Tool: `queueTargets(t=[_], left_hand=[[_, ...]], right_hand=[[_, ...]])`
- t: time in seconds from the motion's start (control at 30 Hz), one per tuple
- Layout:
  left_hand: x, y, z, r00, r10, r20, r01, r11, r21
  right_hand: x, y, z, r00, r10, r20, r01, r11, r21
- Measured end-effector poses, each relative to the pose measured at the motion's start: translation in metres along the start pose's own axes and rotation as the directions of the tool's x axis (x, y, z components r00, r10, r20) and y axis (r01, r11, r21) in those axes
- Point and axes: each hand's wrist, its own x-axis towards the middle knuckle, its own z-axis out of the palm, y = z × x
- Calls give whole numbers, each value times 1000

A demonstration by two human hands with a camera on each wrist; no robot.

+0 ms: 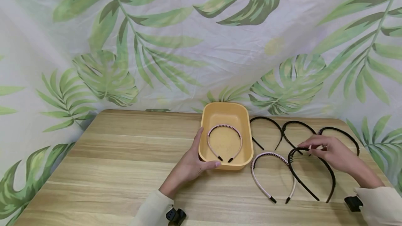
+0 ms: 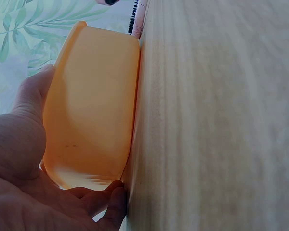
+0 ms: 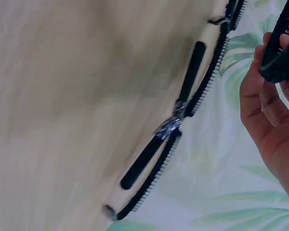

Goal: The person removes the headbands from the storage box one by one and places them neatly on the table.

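My left hand [image 1: 190,165] grips an orange-yellow plastic tub [image 1: 248,142] at its near left corner, thumb over the near side and fingers along the left wall. The left wrist view shows fingertips curled beneath the end of the tub [image 2: 94,96]. Inside the tub lies a pink headband [image 1: 224,126] with dark teeth and black tips. To the right, my right hand [image 1: 336,152] pinches a black toothed headband [image 1: 306,187] by the top of its arch. The right wrist view shows that black headband [image 3: 282,62] between the fingers, partly cut off by the frame edge.
Another pink headband [image 1: 273,153] lies on the wooden table [image 1: 110,170], right of the tub. Behind it, several dark headbands [image 1: 298,122] form a row toward the back right edge. A leaf-patterned cloth [image 1: 163,44] hangs behind the table.
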Motion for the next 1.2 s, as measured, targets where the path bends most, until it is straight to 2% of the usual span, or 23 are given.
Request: queueTargets(t=[0.1,0.63,0.9,1.2], left_hand=[[1,1,0,1000,-19,1,19,1000,0],[2,0,0,1000,-24,-3,24,1000,6],[2,1,0,1000,-31,0,31,1000,1],[1,2,-1,999,-41,2,41,999,8]], right_hand=[[-4,6,0,1000,4,6,-4,1000,8],[-16,25,0,998,-59,14,60,997,-47],[-18,27,2,999,-10,50,13,999,-49],[-18,26,4,998,-13,56,17,998,-64]])
